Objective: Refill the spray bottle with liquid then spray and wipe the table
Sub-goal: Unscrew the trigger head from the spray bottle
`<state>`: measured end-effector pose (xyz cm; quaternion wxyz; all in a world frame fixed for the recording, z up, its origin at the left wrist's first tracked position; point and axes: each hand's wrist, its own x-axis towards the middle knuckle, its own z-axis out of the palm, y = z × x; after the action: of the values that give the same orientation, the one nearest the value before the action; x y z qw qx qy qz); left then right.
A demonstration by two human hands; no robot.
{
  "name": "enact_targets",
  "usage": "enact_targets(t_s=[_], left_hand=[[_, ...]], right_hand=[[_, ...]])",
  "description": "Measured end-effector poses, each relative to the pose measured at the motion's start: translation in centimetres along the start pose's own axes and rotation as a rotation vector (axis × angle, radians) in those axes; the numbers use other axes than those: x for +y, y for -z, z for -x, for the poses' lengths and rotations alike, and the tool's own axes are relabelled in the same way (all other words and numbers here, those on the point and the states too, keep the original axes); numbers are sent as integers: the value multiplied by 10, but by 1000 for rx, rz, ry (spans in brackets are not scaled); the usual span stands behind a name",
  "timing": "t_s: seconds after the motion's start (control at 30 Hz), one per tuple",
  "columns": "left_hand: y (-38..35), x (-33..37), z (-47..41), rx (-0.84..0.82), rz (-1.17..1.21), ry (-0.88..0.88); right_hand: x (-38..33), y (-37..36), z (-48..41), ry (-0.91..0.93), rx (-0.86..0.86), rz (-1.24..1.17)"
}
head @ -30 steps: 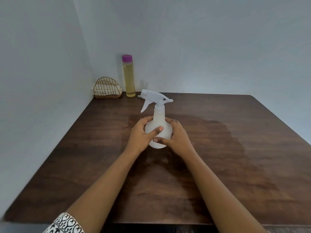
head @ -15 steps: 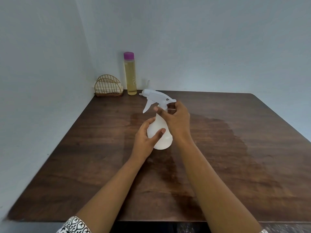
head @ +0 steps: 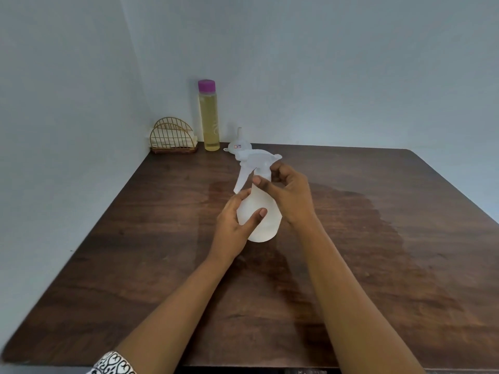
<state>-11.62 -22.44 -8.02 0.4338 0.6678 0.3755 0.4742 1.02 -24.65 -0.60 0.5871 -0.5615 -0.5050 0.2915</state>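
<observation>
dark woodgrain table (head: 378, 265), translucent rounded spray bottle (head: 263, 211)

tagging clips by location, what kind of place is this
Probably a plain room corner at home: a dark wooden table pushed against bare pale walls, with a wire napkin holder and a tall purple-capped bottle at the back.

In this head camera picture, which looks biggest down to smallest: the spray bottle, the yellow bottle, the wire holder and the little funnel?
1. White translucent spray bottle, though it is nearest the camera
2. Tall yellow bottle with purple cap
3. Gold wire napkin holder
4. Small white plastic funnel, partly hidden
</observation>
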Motion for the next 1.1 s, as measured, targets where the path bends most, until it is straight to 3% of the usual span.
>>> enact_targets(t_s=[0.13,0.27,0.37,0.47,0.57,0.77,0.83,1.0,1.1], left_hand=[[1,6,-2,-16,0,-1],[0,4,-2,-19,-16,3],[0,3,-3,-19,-26,17],[-1,2,-4,-16,-27,33],[1,0,-5,-33,-20,25],[2,5,-6,-35,-36,14],[2,5,-6,-31,-41,21],[1,1,-7,-32,-35,31],[2,0,-8,-36,-33,35]], right_hand=[[-2,20,-8,-16,-263,-158],[-3,23,-11,-69,-334,-259],[-2,20,-11,-48,-246,-197],[-1,8,-8,6,-48,-44],[3,1,-4,19,22,-79],[1,25,-5,-15,-334,-218],[-1,27,-5,-29,-378,-202],[-3,12,-7,-8,-81,-93],[2,7,-3,42,-44,-59]])
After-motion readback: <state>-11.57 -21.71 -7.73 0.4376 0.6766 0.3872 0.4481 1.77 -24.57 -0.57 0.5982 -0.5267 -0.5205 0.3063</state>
